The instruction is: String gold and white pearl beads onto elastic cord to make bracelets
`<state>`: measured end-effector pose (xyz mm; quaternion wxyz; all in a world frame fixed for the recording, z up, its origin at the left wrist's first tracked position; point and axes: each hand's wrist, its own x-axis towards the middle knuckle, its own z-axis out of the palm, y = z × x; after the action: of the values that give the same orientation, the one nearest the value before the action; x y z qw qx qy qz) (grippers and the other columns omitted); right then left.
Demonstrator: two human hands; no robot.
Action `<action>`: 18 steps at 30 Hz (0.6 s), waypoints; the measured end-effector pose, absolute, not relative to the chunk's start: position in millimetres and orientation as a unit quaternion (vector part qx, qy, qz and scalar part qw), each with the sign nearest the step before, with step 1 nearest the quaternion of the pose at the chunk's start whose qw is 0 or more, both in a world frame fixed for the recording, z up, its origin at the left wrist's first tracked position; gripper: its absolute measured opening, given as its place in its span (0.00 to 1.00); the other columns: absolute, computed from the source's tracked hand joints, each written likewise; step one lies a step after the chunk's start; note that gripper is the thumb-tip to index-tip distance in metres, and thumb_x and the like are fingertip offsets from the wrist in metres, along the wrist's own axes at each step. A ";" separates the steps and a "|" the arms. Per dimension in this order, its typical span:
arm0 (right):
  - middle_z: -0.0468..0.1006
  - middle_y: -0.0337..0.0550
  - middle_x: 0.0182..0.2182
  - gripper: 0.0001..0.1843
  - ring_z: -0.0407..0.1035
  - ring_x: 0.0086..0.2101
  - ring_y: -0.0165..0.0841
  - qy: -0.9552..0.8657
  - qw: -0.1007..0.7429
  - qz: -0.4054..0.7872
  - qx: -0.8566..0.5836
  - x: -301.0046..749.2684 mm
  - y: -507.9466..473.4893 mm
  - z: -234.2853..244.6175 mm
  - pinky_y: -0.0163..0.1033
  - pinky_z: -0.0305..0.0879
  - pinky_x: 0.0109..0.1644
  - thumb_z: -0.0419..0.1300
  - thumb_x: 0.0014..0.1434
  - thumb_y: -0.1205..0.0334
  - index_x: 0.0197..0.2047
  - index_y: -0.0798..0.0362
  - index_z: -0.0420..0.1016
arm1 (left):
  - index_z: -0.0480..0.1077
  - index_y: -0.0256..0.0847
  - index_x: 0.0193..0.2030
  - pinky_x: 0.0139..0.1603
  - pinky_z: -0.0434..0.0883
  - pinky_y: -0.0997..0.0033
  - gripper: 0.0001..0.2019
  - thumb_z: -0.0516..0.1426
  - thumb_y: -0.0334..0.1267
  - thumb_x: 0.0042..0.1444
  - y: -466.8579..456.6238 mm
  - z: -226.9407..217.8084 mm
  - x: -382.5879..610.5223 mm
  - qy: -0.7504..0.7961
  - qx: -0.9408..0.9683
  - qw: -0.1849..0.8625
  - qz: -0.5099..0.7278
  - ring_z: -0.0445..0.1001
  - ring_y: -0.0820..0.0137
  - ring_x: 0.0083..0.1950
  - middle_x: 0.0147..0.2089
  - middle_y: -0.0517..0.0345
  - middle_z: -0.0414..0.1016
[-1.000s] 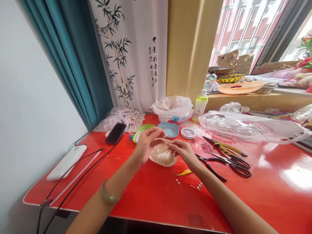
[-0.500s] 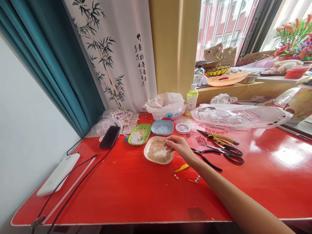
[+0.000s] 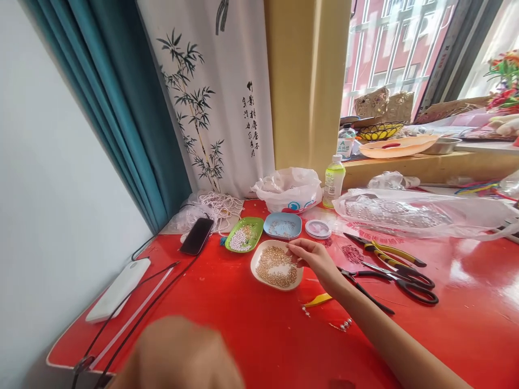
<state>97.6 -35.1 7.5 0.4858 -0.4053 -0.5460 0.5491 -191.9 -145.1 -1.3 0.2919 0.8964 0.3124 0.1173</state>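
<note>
My right hand (image 3: 315,258) hovers at the right rim of a white dish (image 3: 253,267) filled with small gold beads. Its thumb and forefinger are pinched together; what they hold is too small to make out. My left hand (image 3: 180,354) is a blurred shape close to the camera at the bottom edge, and its fingers do not show. Behind the white dish sit a green dish (image 3: 244,236) of pale beads and a blue dish (image 3: 283,226). A yellow scrap (image 3: 318,300) and a few loose bead bits (image 3: 344,324) lie by my right forearm on the red table (image 3: 243,329).
Yellow-handled pliers (image 3: 389,250), black scissors (image 3: 407,282) and dark pliers (image 3: 363,289) lie right of my hand. A phone (image 3: 197,236), white power bank (image 3: 118,289), cables and pearl strings (image 3: 219,204) are at the left. Plastic bags (image 3: 288,189), a bottle (image 3: 333,181) and a round lid (image 3: 318,229) stand behind.
My left hand left the dish and went out of view, then came back as a blur at the bottom edge. My right hand stayed pinched at the dish rim.
</note>
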 end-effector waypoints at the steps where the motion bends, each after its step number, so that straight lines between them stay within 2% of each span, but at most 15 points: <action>1: 0.71 0.38 0.23 0.11 0.61 0.22 0.23 -0.544 0.484 0.552 -0.407 97.2 -35.2 8.1 0.29 0.57 0.24 0.58 0.46 0.55 0.26 0.56 0.70 | 0.73 0.62 0.32 0.27 0.66 0.77 0.09 0.56 0.49 0.40 -123.3 18.7 -175.8 0.291 0.900 0.314 0.089 0.73 0.72 0.32 0.30 0.68 0.76; 2: 0.71 0.38 0.23 0.12 0.61 0.21 0.23 -0.543 0.482 0.553 -0.409 96.7 -35.4 8.6 0.30 0.56 0.24 0.59 0.46 0.55 0.26 0.56 0.70 | 0.73 0.57 0.36 0.32 0.67 0.77 0.11 0.55 0.46 0.43 -102.7 34.0 -159.4 0.278 0.896 0.341 0.056 0.73 0.71 0.35 0.34 0.64 0.76; 4: 0.71 0.38 0.23 0.12 0.61 0.21 0.23 -0.542 0.479 0.556 -0.409 96.1 -35.3 9.0 0.30 0.56 0.24 0.60 0.45 0.55 0.26 0.56 0.70 | 0.73 0.46 0.37 0.38 0.66 0.75 0.12 0.53 0.41 0.48 -66.3 48.0 -129.1 0.342 0.866 0.344 0.122 0.71 0.70 0.38 0.36 0.58 0.75; 7: 0.71 0.38 0.23 0.12 0.61 0.22 0.23 -0.540 0.477 0.559 -0.410 96.4 -33.7 7.7 0.30 0.56 0.24 0.60 0.44 0.54 0.26 0.56 0.70 | 0.72 0.38 0.33 0.35 0.66 0.74 0.10 0.52 0.35 0.46 -25.6 34.3 -99.4 0.443 0.819 0.311 0.190 0.71 0.69 0.35 0.33 0.54 0.75; 12: 0.71 0.38 0.23 0.12 0.61 0.22 0.24 -0.534 0.473 0.563 -0.417 98.1 -30.8 4.0 0.30 0.56 0.25 0.60 0.44 0.55 0.26 0.56 0.70 | 0.72 0.39 0.30 0.35 0.64 0.75 0.09 0.54 0.29 0.42 5.2 -2.0 -83.6 0.458 0.831 0.270 0.163 0.70 0.70 0.34 0.32 0.57 0.75; 18: 0.69 0.37 0.22 0.12 0.60 0.22 0.24 -0.541 0.470 0.562 -0.413 97.5 -31.6 3.5 0.30 0.56 0.25 0.60 0.45 0.55 0.26 0.56 0.70 | 0.72 0.41 0.30 0.36 0.62 0.75 0.08 0.57 0.32 0.38 10.8 -9.6 -73.3 0.462 0.837 0.256 0.146 0.69 0.69 0.36 0.34 0.59 0.74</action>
<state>97.5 -31.6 3.5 0.4695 -0.4134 -0.5406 0.5625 -73.3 10.8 -9.6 0.2558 0.8365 0.4619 0.1465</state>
